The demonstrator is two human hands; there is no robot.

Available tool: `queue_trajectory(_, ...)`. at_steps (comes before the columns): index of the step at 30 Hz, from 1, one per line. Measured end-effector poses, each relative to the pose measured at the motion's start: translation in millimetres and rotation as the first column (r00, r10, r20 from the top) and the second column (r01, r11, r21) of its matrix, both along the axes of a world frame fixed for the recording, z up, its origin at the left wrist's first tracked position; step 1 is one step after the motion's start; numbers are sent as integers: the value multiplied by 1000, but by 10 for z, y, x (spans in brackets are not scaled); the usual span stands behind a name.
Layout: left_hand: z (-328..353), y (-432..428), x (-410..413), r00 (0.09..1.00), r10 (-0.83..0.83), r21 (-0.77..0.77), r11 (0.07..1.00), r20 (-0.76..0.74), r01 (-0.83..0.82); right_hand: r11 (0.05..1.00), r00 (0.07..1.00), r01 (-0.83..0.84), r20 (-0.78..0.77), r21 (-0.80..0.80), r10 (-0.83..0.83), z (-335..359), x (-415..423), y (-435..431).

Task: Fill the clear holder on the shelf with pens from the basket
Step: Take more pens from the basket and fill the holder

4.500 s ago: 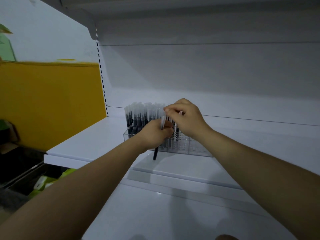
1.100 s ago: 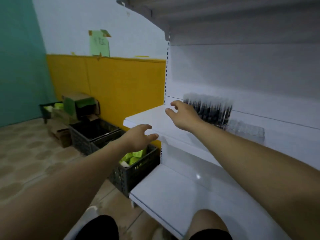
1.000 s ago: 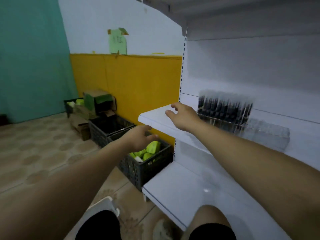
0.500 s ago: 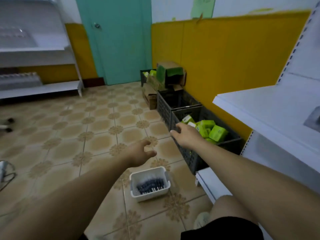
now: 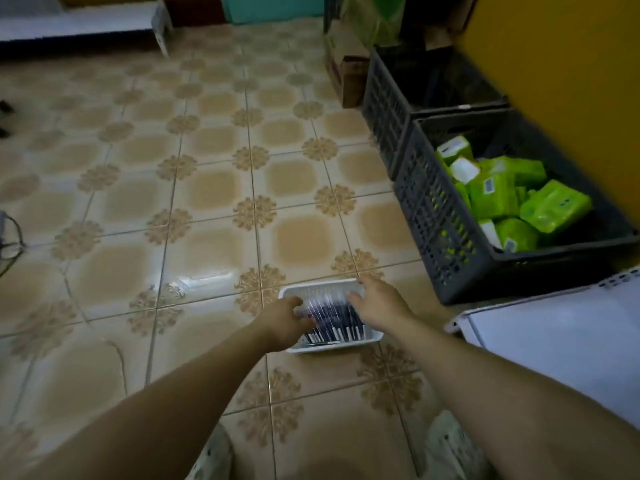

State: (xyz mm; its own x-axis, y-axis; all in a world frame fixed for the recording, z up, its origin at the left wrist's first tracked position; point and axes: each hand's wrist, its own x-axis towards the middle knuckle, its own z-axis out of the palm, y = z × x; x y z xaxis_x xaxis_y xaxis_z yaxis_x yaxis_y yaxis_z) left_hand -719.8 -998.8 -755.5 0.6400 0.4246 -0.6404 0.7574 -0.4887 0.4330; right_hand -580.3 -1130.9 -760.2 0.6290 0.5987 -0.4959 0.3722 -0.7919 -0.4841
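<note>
Head view, looking down at a patterned tiled floor [image 5: 207,188]. A small white basket [image 5: 332,346] stands on the floor in front of the person, and a loose layer of pens [image 5: 334,323], dark barrels with pale ends, lies flat inside it. The left hand [image 5: 280,325] is over the near left side of the basket with its thumb raised and its fingers curled down among the pens; motion blur hides whether its grip has closed on any of them. The right hand [image 5: 379,304] is over the far right side of the basket, fingers extended and spread towards the rim, its grip open and holding nothing. To the right, a dark slotted crate [image 5: 436,223] on the floor contains bright green packets [image 5: 550,206]; a second dark crate [image 5: 384,98] stands just behind it, touching or nearly so, with a cardboard box [image 5: 346,64] beyond. Both crates stand against a yellow wall [image 5: 571,81]. The corner of a white shelf [image 5: 561,334] enters at lower right, near the basket but apart from it.
</note>
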Motion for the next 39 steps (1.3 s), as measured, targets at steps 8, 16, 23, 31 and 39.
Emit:
queue_trajectory(8,-1486,250,547,991,101,-162,980,-92,-115,993,994,-2,-107,-121,-11,-1321,323,374)
queue_trajectory(16,-2478,265,732,939,334,-216,914,-85,-345,986,986,14,-162,-169,-42,-2158,461,518)
queue_trajectory(23,-2622,169,789,767,639,-188,748,-57,-637,983,990,42,-124,-178,-64,-2355,492,634)
queue_trajectory(31,-2681,135,816,591,797,-237,555,-122,-798,977,975,144,-148,-159,-168,-2438,473,684)
queue_trajectory(39,-2728,89,883,515,853,-323,464,-88,-825,963,945,255,-190,-89,-268,-2455,498,702)
